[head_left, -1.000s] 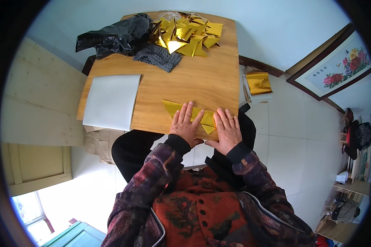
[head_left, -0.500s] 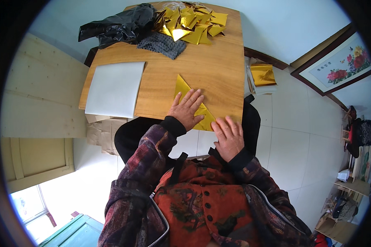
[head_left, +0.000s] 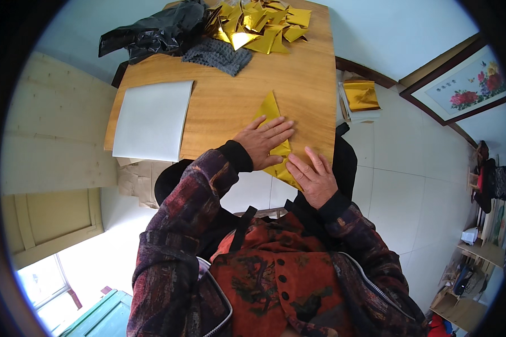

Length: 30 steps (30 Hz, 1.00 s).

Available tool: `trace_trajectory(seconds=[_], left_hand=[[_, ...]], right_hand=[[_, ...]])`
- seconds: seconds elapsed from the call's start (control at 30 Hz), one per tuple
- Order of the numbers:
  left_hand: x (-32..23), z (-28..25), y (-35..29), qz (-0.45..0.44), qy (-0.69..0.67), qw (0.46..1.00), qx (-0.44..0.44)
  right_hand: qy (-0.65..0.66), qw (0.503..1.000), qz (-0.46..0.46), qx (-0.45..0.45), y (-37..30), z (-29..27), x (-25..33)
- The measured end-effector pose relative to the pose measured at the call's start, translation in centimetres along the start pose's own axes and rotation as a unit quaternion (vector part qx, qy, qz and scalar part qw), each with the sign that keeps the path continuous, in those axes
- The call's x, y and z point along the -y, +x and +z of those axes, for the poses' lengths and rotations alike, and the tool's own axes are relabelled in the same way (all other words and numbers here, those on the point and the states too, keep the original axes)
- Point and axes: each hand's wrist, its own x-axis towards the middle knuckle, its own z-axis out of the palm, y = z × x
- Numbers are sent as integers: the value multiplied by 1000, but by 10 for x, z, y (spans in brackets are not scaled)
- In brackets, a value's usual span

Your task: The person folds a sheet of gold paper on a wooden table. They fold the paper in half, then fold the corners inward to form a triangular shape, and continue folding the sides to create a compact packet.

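Observation:
A folded sheet of shiny gold paper (head_left: 270, 104) lies near the table's front edge, its point aimed away from me and its lower corner sticking out past the edge. My left hand (head_left: 262, 140) rests flat across its middle, fingers stretched out toward the right. On its lower right side lies my right hand (head_left: 314, 177), fingers extended, the fingertips touching the paper. The two palms cover part of the sheet.
At the table's far end lie a heap of folded gold paper pieces (head_left: 264, 25), a black plastic bag (head_left: 157, 31) and a grey knitted cloth (head_left: 219, 56). A silver-grey sheet (head_left: 152, 121) lies at left. Gold paper (head_left: 360, 94) tops a stack beyond the table's right side.
The gold paper has turned, its far point swinging right, and its lower corner now reaches further over the edge. My left hand has shifted right; my right hand has moved slightly nearer me.

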Motion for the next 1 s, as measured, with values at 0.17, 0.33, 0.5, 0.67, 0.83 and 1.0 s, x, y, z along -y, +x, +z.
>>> trace_trajectory(seconds=[0.17, 0.33, 0.5, 0.67, 0.83, 1.0], left_hand=[[1, -7, 1, -5, -41, 999, 33], [4, -10, 2, -5, -76, 995, 59], [5, -10, 1, 2, -67, 997, 46], [5, -14, 1, 5, -100, 994, 52], [5, -17, 2, 8, -104, 993, 54], [6, -18, 1, 11, -118, 992, 51]], right_hand=[[27, 999, -24, -10, 5, -8, -5], [78, 997, -4, 3, 14, -18, -9], [225, 973, 45, 5, 31, -22, -15], [388, 911, 135, 40, 50, -21, -21], [386, 897, 213, 44, 65, -20, -16], [382, 892, 241, 19, 72, -17, -12]])
